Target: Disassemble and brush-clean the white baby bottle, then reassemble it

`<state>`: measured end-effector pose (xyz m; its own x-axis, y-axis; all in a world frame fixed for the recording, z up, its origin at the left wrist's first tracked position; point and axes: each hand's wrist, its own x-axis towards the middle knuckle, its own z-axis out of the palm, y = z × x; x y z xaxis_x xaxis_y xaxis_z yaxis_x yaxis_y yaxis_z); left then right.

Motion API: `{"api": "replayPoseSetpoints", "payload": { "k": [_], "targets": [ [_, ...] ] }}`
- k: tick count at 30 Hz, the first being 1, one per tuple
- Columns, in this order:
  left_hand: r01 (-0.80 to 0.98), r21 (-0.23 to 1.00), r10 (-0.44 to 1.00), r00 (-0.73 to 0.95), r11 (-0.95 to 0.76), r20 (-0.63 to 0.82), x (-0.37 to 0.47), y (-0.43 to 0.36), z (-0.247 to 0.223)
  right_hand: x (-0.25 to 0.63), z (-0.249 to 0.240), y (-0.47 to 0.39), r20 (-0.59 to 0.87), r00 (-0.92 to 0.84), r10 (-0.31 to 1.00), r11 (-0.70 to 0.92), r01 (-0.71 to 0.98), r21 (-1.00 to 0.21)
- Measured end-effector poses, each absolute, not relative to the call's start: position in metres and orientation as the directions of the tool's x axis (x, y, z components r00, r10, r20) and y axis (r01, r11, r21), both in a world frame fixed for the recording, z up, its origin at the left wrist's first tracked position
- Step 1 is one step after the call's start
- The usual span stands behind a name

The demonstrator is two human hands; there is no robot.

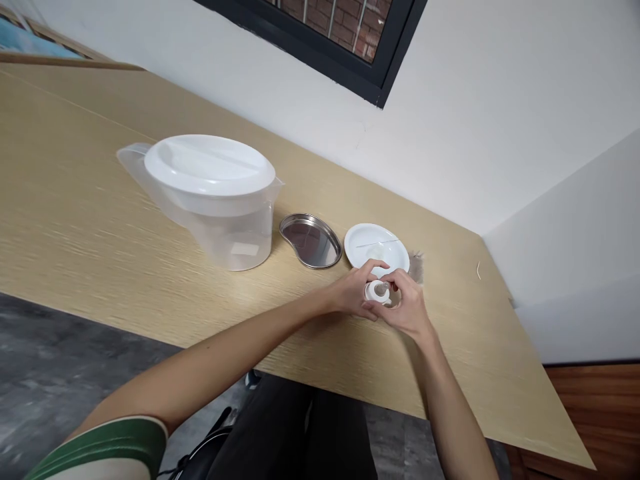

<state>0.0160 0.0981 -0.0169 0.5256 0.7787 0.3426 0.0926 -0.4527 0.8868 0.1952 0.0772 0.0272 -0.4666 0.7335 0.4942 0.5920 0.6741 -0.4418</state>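
My left hand (353, 290) and my right hand (407, 305) meet over the table, both closed around a small white ring (373, 293). A greyish translucent tip (383, 288) sticks up through it, like the teat of a baby bottle; whatever lies below is hidden by my fingers. Just beyond my hands lies a white plate (357, 243) holding a thin stick-like thing and a small pale translucent piece. Left of the plate is a shiny metal kidney dish (315, 243). A piece of grey-brown cloth (417, 267) shows at the plate's right side.
A large translucent pitcher (235, 233) with a white lid (210, 167) stands left of the kidney dish. The wooden table (125, 253) runs along a white wall with a dark-framed window (380, 73). A thin white strip (478, 270) lies towards the table's right end.
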Motion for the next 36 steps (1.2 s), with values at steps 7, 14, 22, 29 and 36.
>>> {"api": "replayPoseSetpoints", "payload": {
  "k": [7, 14, 22, 29, 36],
  "targets": [
    [0.173, 0.881, 0.81, 0.5, -0.441, 0.307, 0.019, 0.096, -0.012, 0.195, 0.034, 0.074, 0.417, -0.49, 0.765, 0.644, 0.58, -0.5],
    [0.167, 0.87, 0.796, 0.51, -0.463, 0.326, 0.019, 0.097, -0.007, 0.203, 0.037, 0.079, 0.357, -0.562, 0.746, 0.659, 0.547, -0.516],
    [0.098, 0.878, 0.787, 0.497, -0.469, 0.365, 0.02, 0.094, -0.009, 0.212, 0.039, 0.082, 0.267, -0.664, 0.698, 0.64, 0.412, -0.648],
    [0.131, 0.852, 0.76, 0.534, -0.507, 0.37, 0.019, 0.092, -0.01, 0.236, 0.04, 0.09, 0.342, -0.465, 0.817, 0.536, 0.39, -0.749],
    [0.126, 0.848, 0.763, 0.519, -0.514, 0.386, 0.017, 0.094, -0.011, 0.205, 0.03, 0.079, 0.365, -0.496, 0.788, 0.594, 0.455, -0.663]
  ]
}}
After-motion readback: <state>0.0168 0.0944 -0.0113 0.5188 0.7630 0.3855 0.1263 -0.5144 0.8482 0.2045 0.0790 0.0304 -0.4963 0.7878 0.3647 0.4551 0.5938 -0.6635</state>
